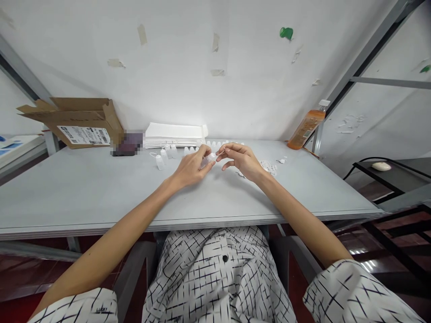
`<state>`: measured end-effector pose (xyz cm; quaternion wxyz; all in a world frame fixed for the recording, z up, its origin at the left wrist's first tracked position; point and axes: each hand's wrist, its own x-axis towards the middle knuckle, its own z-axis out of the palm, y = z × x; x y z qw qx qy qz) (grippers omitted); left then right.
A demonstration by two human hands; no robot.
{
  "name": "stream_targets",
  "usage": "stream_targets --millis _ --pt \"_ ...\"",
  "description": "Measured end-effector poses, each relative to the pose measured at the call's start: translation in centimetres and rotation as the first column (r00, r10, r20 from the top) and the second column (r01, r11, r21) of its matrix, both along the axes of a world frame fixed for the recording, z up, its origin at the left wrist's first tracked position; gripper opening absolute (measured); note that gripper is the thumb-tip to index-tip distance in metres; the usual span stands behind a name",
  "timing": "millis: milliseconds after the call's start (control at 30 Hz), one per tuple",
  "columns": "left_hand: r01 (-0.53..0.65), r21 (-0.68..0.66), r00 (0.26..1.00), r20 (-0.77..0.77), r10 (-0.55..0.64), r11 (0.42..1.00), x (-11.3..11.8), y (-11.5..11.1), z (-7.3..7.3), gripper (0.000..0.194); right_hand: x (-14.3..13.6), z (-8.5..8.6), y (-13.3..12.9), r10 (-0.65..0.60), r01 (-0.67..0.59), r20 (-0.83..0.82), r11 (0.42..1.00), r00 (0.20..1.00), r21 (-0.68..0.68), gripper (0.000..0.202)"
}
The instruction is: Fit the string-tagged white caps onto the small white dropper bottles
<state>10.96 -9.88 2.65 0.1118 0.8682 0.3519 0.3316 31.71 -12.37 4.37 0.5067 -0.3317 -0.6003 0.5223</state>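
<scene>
Holds a small white bottle [209, 158] in the left hand [192, 168], grasped between thumb and fingers, tilted with its top toward the right hand [244, 162]. Pinches a thin pale strand [221, 152] at the bottle's top with the right hand, thumb and index finger nearly together, the other fingers loosely curled and apart; too fine to tell exactly how the strand lies. Keeps both hands above the bench [215, 197], close together, with the bottle between them.

Just left of the left hand, shows a loose group of upright white bottles [159, 163], the nearest with a thin loop at its top. Directly beyond both hands, shows a row of small white bottles [191, 150], partly hidden by the fingers. Behind these, against the wall [249, 89], shows a flat white stack [175, 136]. Farther left, shows a blurred dark object [128, 143] beside an open cardboard box [82, 123].

Just right of the right hand, partly behind the wrist, shows a pile of white loops [269, 168], then small white scraps [282, 160]. Farther right, shows a bottle of orange liquid [307, 129], leaning toward the metal frame [362, 56].
</scene>
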Motion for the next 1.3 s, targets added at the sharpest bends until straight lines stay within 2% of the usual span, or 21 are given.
stream_targets --millis 200,700,1133,1300 --pt "-0.005 -0.016 0.999 -0.039 0.004 1.0 0.09 -0.24 0.08 0.024 0.17 -0.31 0.28 0.081 -0.081 -0.002 0.997 0.997 -0.011 0.014" --pt "0.009 0.034 0.998 -0.066 -0.006 0.999 0.05 -0.32 0.02 0.023 0.16 -0.27 0.11 0.135 -0.136 0.067 0.991 0.989 0.014 0.015" --pt "0.013 0.022 0.994 -0.106 -0.01 1.0 0.12 -0.61 0.31 0.024 0.17 -0.2 0.04 0.16 -0.162 0.077 0.987 0.984 0.012 0.014" --pt "0.019 0.019 0.997 -0.074 -0.018 1.0 0.19 -0.62 0.34 0.026 0.23 -0.25 0.19 0.086 -0.088 0.088 0.996 0.992 0.019 0.017"
